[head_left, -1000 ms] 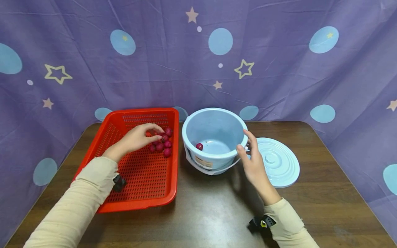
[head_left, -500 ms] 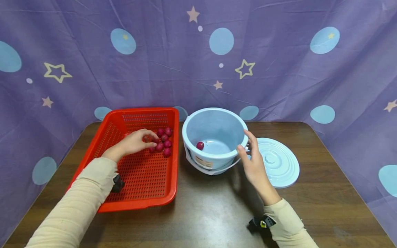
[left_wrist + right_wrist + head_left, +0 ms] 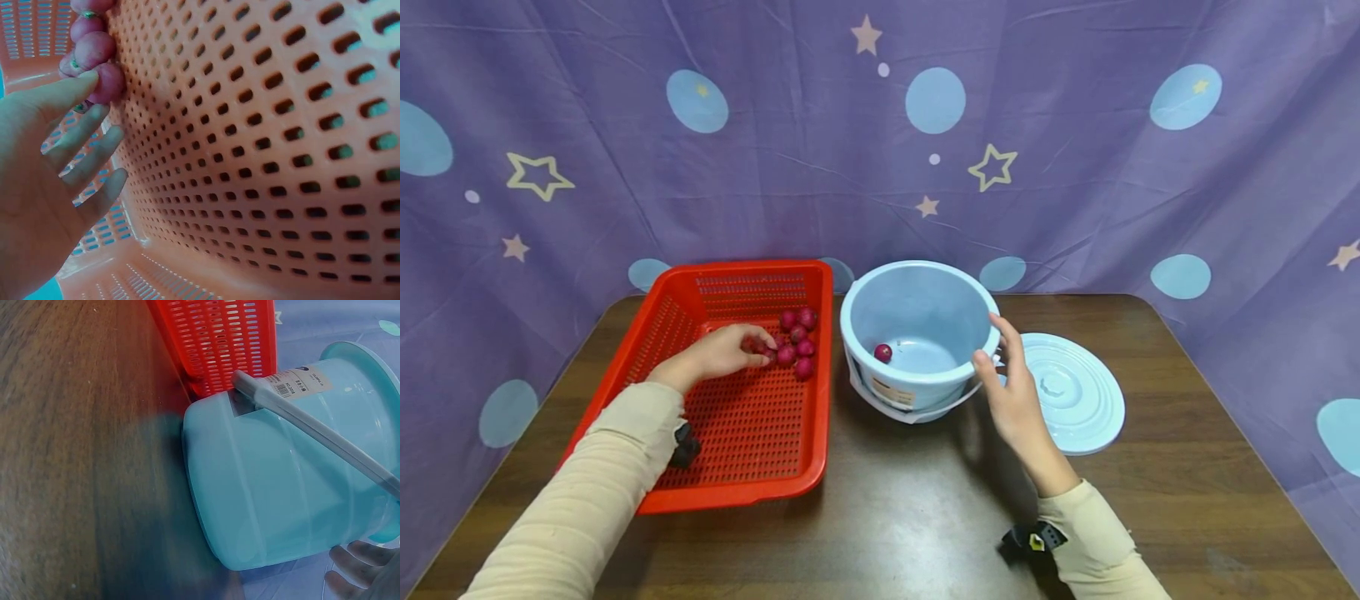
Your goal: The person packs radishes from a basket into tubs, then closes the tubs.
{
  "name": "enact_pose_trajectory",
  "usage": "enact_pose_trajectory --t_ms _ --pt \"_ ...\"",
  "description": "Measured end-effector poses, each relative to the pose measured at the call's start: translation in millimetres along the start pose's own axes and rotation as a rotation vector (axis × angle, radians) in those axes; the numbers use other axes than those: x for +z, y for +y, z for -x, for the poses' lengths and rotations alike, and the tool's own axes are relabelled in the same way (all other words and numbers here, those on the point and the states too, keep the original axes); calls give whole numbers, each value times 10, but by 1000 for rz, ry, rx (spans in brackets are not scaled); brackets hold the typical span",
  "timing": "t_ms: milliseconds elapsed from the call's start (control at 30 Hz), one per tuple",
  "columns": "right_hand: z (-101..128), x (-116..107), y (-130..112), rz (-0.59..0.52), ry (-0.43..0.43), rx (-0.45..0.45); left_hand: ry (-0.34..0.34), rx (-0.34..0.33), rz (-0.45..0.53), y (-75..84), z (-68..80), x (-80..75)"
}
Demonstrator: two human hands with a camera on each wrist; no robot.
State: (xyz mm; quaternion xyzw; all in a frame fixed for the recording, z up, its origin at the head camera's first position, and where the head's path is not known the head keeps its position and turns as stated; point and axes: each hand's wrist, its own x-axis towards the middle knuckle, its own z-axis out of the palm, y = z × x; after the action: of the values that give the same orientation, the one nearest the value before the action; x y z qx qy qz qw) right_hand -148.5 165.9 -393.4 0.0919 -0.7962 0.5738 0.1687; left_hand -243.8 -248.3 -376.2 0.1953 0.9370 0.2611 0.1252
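Note:
In the red basket [image 3: 752, 450], my left hand [image 3: 722, 350] has thumb and fingertips at a radish [image 3: 108, 83] on the near-left end of a small pile. The left wrist view shows the thumb tip on one side of that radish and a fingertip just below it, pinching it. Several other radishes [image 3: 798, 334] lie against the basket's right side. One more radish [image 3: 883, 353] rests inside the light blue bucket [image 3: 917, 292]. My right hand [image 3: 1017, 400] touches the bucket's right rim with thumb and extended fingers, holding nothing else.
A round light blue lid [image 3: 1078, 400] lies on the wooden table [image 3: 895, 525] right of the bucket, partly behind my right hand. The bucket's handle [image 3: 325, 434] hangs down at its front. A purple patterned curtain [image 3: 820, 150] stands behind the table.
My left hand has shifted left and toward me inside the basket, from over the pile to the radish at its near-left end. The right hand stays at the bucket rim.

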Motion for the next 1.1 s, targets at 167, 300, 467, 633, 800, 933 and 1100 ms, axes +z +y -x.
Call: enact_pose_trajectory --t_ms 167,300,467,633,800,933,1100 --pt "-2 7 4 -3 1 -3 -9 -1 -4 -46 -9 21" --pt "-8 11 5 -3 0 -11 -15 5 8 -56 -20 26" --pt "-4 5 -2 2 1 -5 -11 7 10 -34 -16 10" --pt "-5 0 -5 3 3 -5 -13 4 -10 -12 -18 -9" --pt "0 0 -5 1 1 -3 -16 -10 -79 25 8 -54" --pt "3 1 4 3 0 -6 -1 -16 -108 96 55 -116" --pt "5 -1 7 5 0 -17 51 -12 -109 219 105 -205"
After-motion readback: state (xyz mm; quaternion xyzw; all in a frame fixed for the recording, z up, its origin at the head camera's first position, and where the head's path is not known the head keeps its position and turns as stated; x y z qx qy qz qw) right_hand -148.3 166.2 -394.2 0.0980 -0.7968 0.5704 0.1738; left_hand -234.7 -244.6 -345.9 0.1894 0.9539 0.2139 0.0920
